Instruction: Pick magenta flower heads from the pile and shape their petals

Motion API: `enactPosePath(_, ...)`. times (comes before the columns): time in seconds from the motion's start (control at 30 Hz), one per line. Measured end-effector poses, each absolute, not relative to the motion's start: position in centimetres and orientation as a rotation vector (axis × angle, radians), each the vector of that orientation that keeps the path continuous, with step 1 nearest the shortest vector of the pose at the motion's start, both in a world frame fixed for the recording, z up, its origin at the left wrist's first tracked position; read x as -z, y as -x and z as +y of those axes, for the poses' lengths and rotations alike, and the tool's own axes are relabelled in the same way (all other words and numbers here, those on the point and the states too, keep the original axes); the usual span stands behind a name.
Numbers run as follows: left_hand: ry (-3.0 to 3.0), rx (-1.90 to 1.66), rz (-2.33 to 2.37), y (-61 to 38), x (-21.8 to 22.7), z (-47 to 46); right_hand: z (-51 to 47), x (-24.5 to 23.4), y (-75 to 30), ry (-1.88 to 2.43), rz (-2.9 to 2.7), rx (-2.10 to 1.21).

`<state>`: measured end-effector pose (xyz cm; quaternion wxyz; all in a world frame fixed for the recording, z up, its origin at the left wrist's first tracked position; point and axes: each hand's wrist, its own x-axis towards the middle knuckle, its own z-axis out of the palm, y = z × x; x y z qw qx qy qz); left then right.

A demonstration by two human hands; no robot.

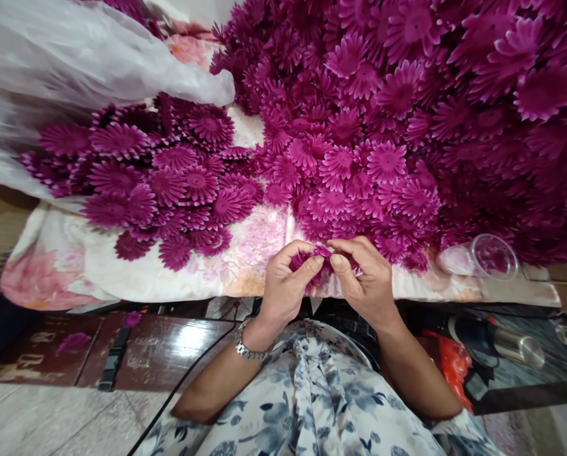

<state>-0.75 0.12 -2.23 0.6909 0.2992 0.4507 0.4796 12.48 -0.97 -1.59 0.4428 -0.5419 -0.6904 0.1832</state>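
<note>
At the table's front edge, my left hand pinches a magenta artificial flower between thumb and forefinger. My right hand closes on the other side of the same flower, its thumb and forefinger at the petals. The fingers cover much of the flower, so its exact shape is partly hidden. Beyond my hands rises a large heap of magenta artificial flowers. To the left lies a smaller pile of flattened, layered flowers.
A floral cloth covers the table. White plastic sheeting drapes over the back left. A clear plastic cup lies on its side at right. Below are a metal-ended flask, a red bag and a black cable.
</note>
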Motion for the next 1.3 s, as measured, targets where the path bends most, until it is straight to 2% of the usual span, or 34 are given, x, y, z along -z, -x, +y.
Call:
enactPosePath(0.27, -0.587, -1.127, 0.953, 1.1, 1.9, 0.1, -1.1, 1.9, -12.9, 1.303, -1.523, -0.799)
enactPosePath(0.53, -0.717, -1.237, 1.061, 0.7, 2.2, 0.2, -0.9, 2.0, -13.6, 1.218, -1.375, -0.918)
enactPosePath(0.67, -0.798, -1.168, 1.023, 0.8, 2.6, -0.1, -0.9, 2.2, -13.4, 1.316, -1.44, -0.997)
enactPosePath(0.9, -0.702, -1.078, 0.977, 0.8, 1.9, -0.2, -1.1, 1.3, -13.2, 1.418, -1.533, -0.639)
enactPosePath(1.1, -0.741, -1.17, 1.005, 1.3, 1.9, 0.3, -0.6, 0.7, -13.4, 1.428, -1.695, -0.435)
enactPosePath(1.3, -1.144, -1.195, 1.095, 2.0, 0.4, 0.4, -0.1, 0.5, -13.4, 1.366, -1.714, -0.487)
